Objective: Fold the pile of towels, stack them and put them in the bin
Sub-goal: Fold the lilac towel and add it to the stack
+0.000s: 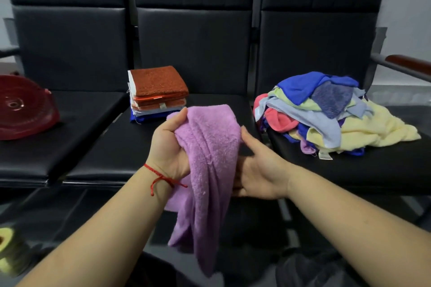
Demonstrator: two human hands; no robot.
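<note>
A purple towel hangs bunched in front of me, above the middle black seat. My left hand grips its upper part, thumb over the top edge. My right hand is against the towel's right side; its fingers are hidden behind the cloth. A stack of folded towels, rust-orange on top, stands on the middle seat behind the hands. The loose pile of towels in blue, yellow, pink and pale grey lies on the right seat. A red bin lies on its side on the left seat.
Three black padded seats with tall backs form a row. A wooden armrest sticks out at the far right. A yellow-green object lies at the bottom left on the dark floor.
</note>
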